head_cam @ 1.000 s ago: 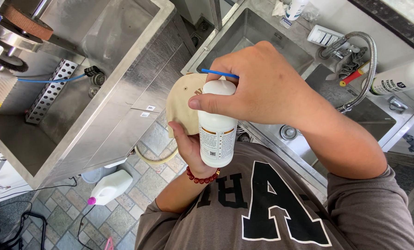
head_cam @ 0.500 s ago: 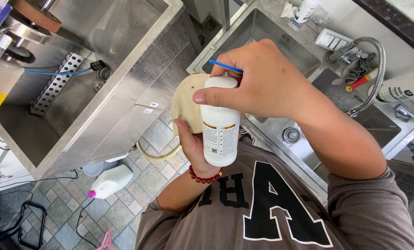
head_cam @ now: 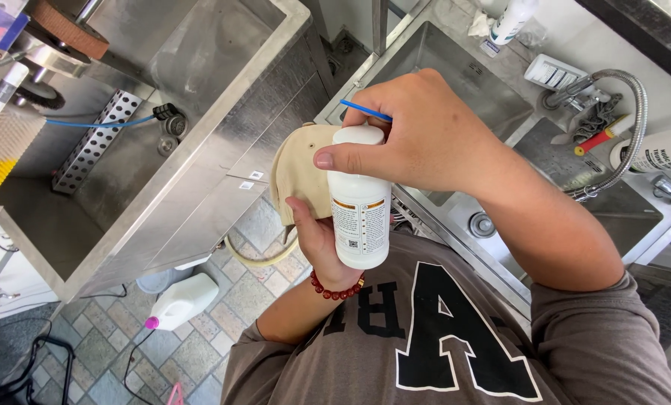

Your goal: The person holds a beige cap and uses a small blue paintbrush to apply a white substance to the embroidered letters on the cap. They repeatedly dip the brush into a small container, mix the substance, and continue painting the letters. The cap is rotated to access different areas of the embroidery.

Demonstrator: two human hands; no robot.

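Looking down, the steel bench on the left is the biggest thing, and its far end is cut off by the edge. The sink on the right is partly hidden behind the arm, so what is in it is hard to see. A hose curls beside it. The tan cap is half hidden by the bottle and the hands. The left hand grips the cap from below. The right hand is wrapped around the top of the white bottle, held up in front of the chest. A thin blue straw pokes out from under the fingers. How full the bottle is cannot be seen. A white jug stands on the floor.
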